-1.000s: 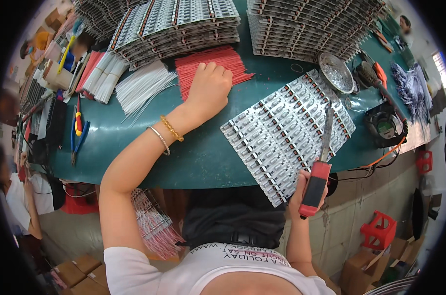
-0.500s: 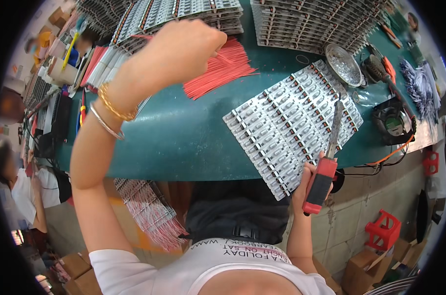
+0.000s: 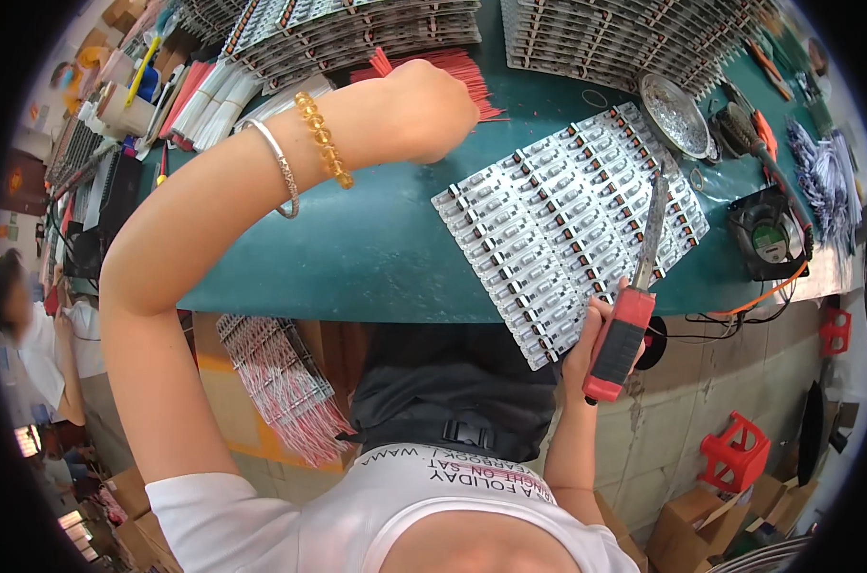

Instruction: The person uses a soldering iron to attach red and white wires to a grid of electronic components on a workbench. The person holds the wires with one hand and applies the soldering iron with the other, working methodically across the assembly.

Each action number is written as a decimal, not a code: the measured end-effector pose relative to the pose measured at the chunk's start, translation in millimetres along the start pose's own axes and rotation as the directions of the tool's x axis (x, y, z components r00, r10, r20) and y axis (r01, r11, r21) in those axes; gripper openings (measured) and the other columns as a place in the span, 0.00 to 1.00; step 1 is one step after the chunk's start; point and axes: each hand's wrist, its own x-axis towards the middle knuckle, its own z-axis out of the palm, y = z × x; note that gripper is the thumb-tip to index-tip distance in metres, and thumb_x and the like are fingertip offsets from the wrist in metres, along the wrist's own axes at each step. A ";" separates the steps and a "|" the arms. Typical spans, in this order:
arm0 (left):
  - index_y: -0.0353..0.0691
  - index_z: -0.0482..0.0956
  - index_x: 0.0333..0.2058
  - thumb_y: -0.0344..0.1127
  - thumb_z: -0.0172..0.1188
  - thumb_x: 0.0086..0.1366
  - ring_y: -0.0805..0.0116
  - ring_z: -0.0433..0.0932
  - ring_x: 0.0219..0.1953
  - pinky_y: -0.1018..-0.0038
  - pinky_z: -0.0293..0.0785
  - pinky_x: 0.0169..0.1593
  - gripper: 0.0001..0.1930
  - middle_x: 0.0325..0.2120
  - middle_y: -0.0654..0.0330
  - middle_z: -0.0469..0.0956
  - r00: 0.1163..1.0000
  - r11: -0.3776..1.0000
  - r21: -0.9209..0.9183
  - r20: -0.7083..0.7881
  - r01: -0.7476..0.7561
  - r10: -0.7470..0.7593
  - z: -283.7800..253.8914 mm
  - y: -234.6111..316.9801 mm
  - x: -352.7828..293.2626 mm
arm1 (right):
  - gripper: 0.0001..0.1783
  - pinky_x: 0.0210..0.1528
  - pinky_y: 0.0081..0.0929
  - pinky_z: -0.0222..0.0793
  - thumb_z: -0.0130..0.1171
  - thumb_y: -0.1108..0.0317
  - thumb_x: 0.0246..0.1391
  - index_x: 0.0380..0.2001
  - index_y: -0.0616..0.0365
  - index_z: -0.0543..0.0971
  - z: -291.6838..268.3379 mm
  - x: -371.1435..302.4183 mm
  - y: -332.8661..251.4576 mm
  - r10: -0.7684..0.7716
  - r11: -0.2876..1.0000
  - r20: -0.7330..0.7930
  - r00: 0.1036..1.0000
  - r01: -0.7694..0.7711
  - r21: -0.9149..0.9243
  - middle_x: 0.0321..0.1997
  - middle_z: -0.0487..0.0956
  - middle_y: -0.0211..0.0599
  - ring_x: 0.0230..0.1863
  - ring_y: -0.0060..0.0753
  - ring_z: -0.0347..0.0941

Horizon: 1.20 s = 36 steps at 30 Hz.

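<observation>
My left hand (image 3: pixel 426 113) is closed over the near edge of a pile of red wires (image 3: pixel 453 69). A small bunch of red wire ends (image 3: pixel 381 62) sticks up behind that hand, and the fingers themselves are mostly hidden below it. My right hand (image 3: pixel 586 351), at the table's front edge, is closed round the red and black handle of a soldering iron (image 3: pixel 621 344). Its metal shaft slants up over a panel of small white circuit modules (image 3: pixel 558 224). The panel lies at an angle, its near corner jutting past the table edge beside my right hand.
Stacks of similar panels (image 3: pixel 357 29) (image 3: pixel 605 43) stand at the back of the green table (image 3: pixel 357 258). To the right are a metal dish (image 3: pixel 677 115), a brush (image 3: pixel 734 134) and a small black fan (image 3: pixel 768 229). A wired panel (image 3: pixel 281 382) hangs below the front edge; a red stool (image 3: pixel 736 451) stands right.
My left hand has shifted right and turned over the red wires, with the elbow swung outward to the left. My right hand keeps the soldering iron almost still. The whole view has tilted slightly.
</observation>
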 end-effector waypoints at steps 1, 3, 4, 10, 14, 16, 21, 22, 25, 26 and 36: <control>0.37 0.78 0.21 0.28 0.59 0.45 0.57 0.78 0.26 0.66 0.74 0.27 0.02 0.19 0.52 0.77 0.999 1.000 -0.022 -0.043 0.007 -0.008 6.3 -1.3 -1.8 | 0.04 0.63 0.46 0.53 0.59 0.72 0.44 0.25 0.62 0.79 -1.5 0.1 -0.4 0.016 1.000 0.042 0.999 -0.015 -0.015 0.27 0.77 0.37 0.36 0.38 0.73; 0.36 0.78 0.21 0.29 0.58 0.47 0.55 0.77 0.25 0.65 0.73 0.27 0.03 0.19 0.51 0.77 0.987 0.995 -0.098 -0.154 0.021 -0.036 15.8 -7.0 -12.2 | 0.07 0.59 0.39 0.60 0.59 0.73 0.44 0.29 0.62 0.79 -7.5 0.1 -2.7 0.047 0.998 0.125 0.991 -0.042 -0.042 0.32 0.77 0.37 0.38 0.35 0.73; 0.36 0.78 0.22 0.29 0.58 0.47 0.53 0.77 0.25 0.65 0.72 0.26 0.03 0.19 0.50 0.77 0.973 0.987 -0.157 -0.224 0.022 -0.057 21.7 -9.6 -21.0 | 0.09 0.55 0.35 0.61 0.58 0.74 0.45 0.32 0.63 0.78 -11.6 0.6 -8.7 0.101 0.993 0.155 0.983 -0.108 0.039 0.36 0.77 0.37 0.39 0.33 0.72; 0.33 0.76 0.24 0.30 0.58 0.56 0.72 0.74 0.18 0.77 0.66 0.22 0.06 0.16 0.59 0.76 0.848 0.580 -0.810 -0.369 -0.091 -0.381 65.9 2.9 -79.2 | 0.21 0.48 0.33 0.63 0.51 0.69 0.54 0.48 0.71 0.66 -50.3 9.5 -26.2 0.062 0.966 0.273 0.960 -0.127 0.225 0.43 0.75 0.48 0.45 0.42 0.71; 0.32 0.77 0.28 0.30 0.58 0.59 0.85 0.69 0.18 0.86 0.60 0.22 0.06 0.15 0.67 0.73 0.742 -0.060 -0.992 -0.040 -0.108 -0.669 99.2 51.7 -109.2 | 0.33 0.41 0.33 0.69 0.49 0.52 0.57 0.52 0.72 0.60 -60.7 18.1 -57.8 0.028 0.968 0.352 0.936 -0.113 0.223 0.34 0.77 0.50 0.36 0.46 0.75; 0.32 0.77 0.29 0.29 0.59 0.58 0.84 0.69 0.18 0.87 0.60 0.22 0.05 0.16 0.66 0.73 0.681 -0.131 -0.985 0.022 -0.109 -0.732 113.3 68.0 -107.4 | 0.36 0.35 0.27 0.70 0.47 0.45 0.56 0.52 0.70 0.60 -63.2 20.9 -80.3 0.075 0.975 0.455 0.887 -0.161 0.152 0.32 0.77 0.48 0.31 0.40 0.75; 0.32 0.78 0.28 0.29 0.61 0.56 0.85 0.63 0.18 0.86 0.58 0.22 0.05 0.17 0.68 0.73 0.465 0.099 -0.994 -0.110 -0.050 -0.879 125.2 84.6 -82.5 | 0.44 0.22 0.20 0.63 0.47 0.38 0.53 0.51 0.76 0.59 -58.4 13.2 -96.7 0.191 0.945 0.591 0.784 -0.309 0.105 0.17 0.71 0.35 0.18 0.26 0.67; 0.32 0.78 0.27 0.28 0.61 0.55 0.85 0.60 0.18 0.86 0.57 0.22 0.05 0.17 0.69 0.72 0.429 0.043 -0.993 -0.086 -0.108 -0.899 127.5 84.2 -77.4 | 0.45 0.20 0.20 0.62 0.48 0.38 0.52 0.51 0.77 0.59 -49.2 8.1 -101.9 0.240 0.917 0.547 0.802 -0.372 0.144 0.14 0.68 0.32 0.15 0.24 0.64; 0.32 0.77 0.26 0.27 0.62 0.54 0.84 0.61 0.18 0.85 0.58 0.22 0.04 0.16 0.67 0.72 0.486 0.002 -0.995 -0.051 -0.101 -0.873 122.9 82.6 -72.8 | 0.46 0.16 0.19 0.59 0.50 0.38 0.50 0.51 0.78 0.59 -37.8 0.6 -102.8 0.362 0.785 0.552 0.751 -0.565 0.254 0.10 0.64 0.27 0.10 0.20 0.59; 0.32 0.77 0.26 0.27 0.62 0.54 0.84 0.62 0.18 0.85 0.59 0.22 0.04 0.16 0.67 0.72 0.495 0.009 -0.995 -0.057 -0.099 -0.867 121.1 84.0 -70.4 | 0.46 0.15 0.18 0.58 0.51 0.38 0.50 0.51 0.78 0.59 -32.1 1.4 -105.4 0.369 0.763 0.561 0.741 -0.586 0.274 0.09 0.63 0.26 0.09 0.19 0.58; 0.35 0.77 0.24 0.27 0.63 0.52 0.73 0.71 0.18 0.79 0.66 0.24 0.04 0.18 0.60 0.76 0.467 0.176 -0.984 -0.170 -0.032 -0.868 120.5 91.2 -62.4 | 0.39 0.13 0.19 0.56 0.55 0.41 0.49 0.43 0.72 0.63 -19.7 -3.0 -109.8 0.466 0.667 0.592 0.657 -0.701 0.253 0.08 0.63 0.27 0.07 0.22 0.58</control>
